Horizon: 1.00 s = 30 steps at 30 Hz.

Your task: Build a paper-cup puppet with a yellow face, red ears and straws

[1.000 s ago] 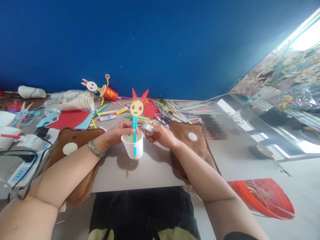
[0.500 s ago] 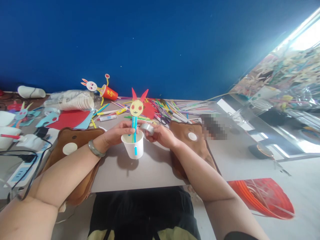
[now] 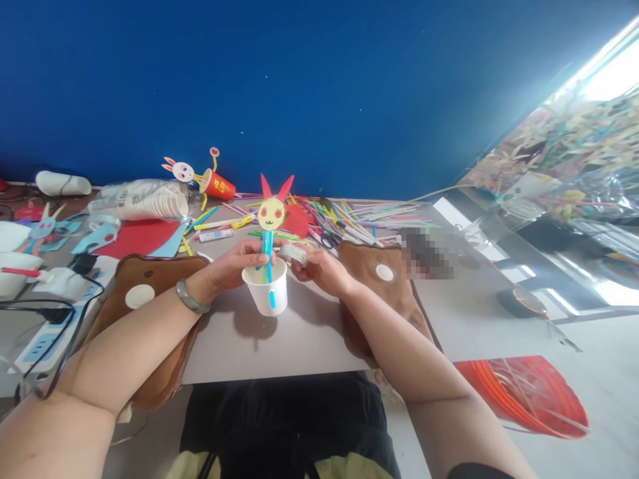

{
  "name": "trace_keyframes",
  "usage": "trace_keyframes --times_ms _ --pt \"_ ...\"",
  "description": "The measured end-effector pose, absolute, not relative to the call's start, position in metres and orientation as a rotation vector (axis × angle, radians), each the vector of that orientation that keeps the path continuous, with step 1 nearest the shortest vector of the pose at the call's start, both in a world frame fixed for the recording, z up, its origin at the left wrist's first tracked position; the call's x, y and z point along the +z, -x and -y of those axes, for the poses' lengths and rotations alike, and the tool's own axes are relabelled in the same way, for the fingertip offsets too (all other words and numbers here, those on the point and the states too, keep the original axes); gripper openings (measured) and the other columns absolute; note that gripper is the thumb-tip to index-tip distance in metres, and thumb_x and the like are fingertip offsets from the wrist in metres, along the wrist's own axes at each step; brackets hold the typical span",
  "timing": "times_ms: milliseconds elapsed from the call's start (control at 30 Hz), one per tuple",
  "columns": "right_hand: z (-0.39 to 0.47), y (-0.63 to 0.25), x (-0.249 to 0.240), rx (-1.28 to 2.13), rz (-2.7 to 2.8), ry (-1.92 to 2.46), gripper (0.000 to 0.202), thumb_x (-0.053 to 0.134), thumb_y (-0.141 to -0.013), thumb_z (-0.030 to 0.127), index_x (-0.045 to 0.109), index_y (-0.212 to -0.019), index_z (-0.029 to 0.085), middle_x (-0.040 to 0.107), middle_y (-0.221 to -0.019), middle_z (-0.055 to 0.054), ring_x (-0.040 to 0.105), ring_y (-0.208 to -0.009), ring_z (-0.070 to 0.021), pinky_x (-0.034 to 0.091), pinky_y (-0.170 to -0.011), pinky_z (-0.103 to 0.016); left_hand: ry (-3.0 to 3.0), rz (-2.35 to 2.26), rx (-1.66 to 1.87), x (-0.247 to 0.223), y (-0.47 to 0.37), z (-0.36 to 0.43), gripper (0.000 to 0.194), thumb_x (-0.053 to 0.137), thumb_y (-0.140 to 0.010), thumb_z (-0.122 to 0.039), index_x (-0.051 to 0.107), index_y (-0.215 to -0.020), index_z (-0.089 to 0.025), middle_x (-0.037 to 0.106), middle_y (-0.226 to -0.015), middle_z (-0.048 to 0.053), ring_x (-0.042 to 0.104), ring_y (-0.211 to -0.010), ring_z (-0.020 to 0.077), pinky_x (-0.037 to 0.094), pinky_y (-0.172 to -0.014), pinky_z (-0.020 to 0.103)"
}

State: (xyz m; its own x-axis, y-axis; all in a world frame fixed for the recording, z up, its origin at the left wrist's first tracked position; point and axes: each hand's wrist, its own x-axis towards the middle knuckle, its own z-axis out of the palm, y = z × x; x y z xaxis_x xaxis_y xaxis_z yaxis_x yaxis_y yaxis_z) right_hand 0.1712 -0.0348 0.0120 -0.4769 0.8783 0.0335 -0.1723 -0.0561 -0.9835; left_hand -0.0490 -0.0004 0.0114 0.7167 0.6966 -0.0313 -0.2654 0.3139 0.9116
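Note:
A white paper cup (image 3: 266, 298) is held up above the table, with blue and green strips standing in it and a small blue strip on its front. Atop the strips is a round yellow paper face (image 3: 271, 213) with red pointed ears. My left hand (image 3: 244, 261) is closed on the strips at the cup's rim. My right hand (image 3: 319, 267), just right of the cup, has its fingers closed round a roll of clear tape (image 3: 294, 255). Its fingertips are partly hidden by the roll.
Brown cushions (image 3: 150, 326) lie under both forearms. Behind are colored strips (image 3: 349, 216), red paper (image 3: 134, 238), stacked cups (image 3: 144, 201) and a tipped red cup (image 3: 219, 186). A power strip (image 3: 50, 332) is at left, a red bin (image 3: 539, 396) at lower right.
The yellow face and ears have shifted slightly left and down, and the cup has turned a little. The tape roll has tilted slightly in my right hand.

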Motion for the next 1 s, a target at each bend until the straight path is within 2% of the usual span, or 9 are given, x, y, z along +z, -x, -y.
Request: trace_keyframes --times_ms 267,433,567,667,833,1000 --pt "0.0342 -0.1713 0.0090 1.657 1.430 0.748 0.018 0.040 -0.080 0.033 0.050 -0.076 0.019 0.041 -0.070 0.001 0.033 -0.057 -0.0115 0.024 -0.053 -0.026 -1.095 -0.483 0.681 0.0116 0.0485 0.0006 0.050 0.084 -0.065 -0.040 0.075 -0.107 -0.015 0.073 -0.087 0.009 0.066 -0.075 0.0192 0.048 -0.068 0.028" --pt "0.0362 -0.1699 0.0093 1.651 1.427 0.754 0.017 0.041 -0.079 0.034 0.050 -0.078 0.019 0.040 -0.069 0.001 0.031 -0.056 -0.0109 0.023 -0.053 -0.026 -1.063 -0.485 0.690 0.0133 0.0476 0.0011 0.051 0.085 -0.063 -0.038 0.075 -0.107 -0.014 0.073 -0.085 0.009 0.064 -0.069 0.0176 0.047 -0.063 0.027" --pt "0.0372 -0.1683 0.0087 1.615 1.412 0.822 0.022 0.041 -0.085 0.038 0.048 -0.076 0.019 0.038 -0.066 0.002 0.030 -0.055 -0.0110 0.022 -0.053 -0.026 -1.113 -0.491 0.707 0.0136 0.0468 0.0018 0.033 0.085 -0.063 -0.040 0.076 -0.082 -0.014 0.073 -0.089 0.009 0.065 -0.071 0.0175 0.048 -0.064 0.027" --pt "0.0373 -0.1679 0.0097 1.627 1.403 0.798 0.021 0.041 -0.084 0.037 0.047 -0.074 0.019 0.038 -0.065 0.002 0.030 -0.055 -0.0107 0.023 -0.053 -0.026 -1.152 -0.502 0.721 0.0145 0.0462 0.0026 0.030 0.085 -0.063 -0.041 0.074 -0.070 -0.013 0.073 -0.100 0.010 0.065 -0.074 0.0176 0.049 -0.064 0.027" --pt "0.0378 -0.1672 0.0116 1.649 1.392 0.788 0.016 0.040 -0.078 0.034 0.046 -0.074 0.020 0.038 -0.067 0.001 0.030 -0.055 -0.0113 0.023 -0.052 -0.026 -1.146 -0.516 0.718 0.0157 0.0457 0.0032 0.032 0.085 -0.062 -0.041 0.074 -0.071 -0.013 0.073 -0.099 0.011 0.064 -0.071 0.0170 0.049 -0.063 0.026" --pt "0.0371 -0.1664 0.0085 1.609 1.388 0.832 0.021 0.042 -0.083 0.038 0.045 -0.071 0.020 0.037 -0.065 0.001 0.029 -0.055 -0.0115 0.022 -0.052 -0.026 -1.162 -0.489 0.715 0.0149 0.0461 0.0034 0.030 0.084 -0.064 -0.041 0.074 -0.071 -0.013 0.074 -0.095 0.009 0.064 -0.070 0.0159 0.048 -0.063 0.026"
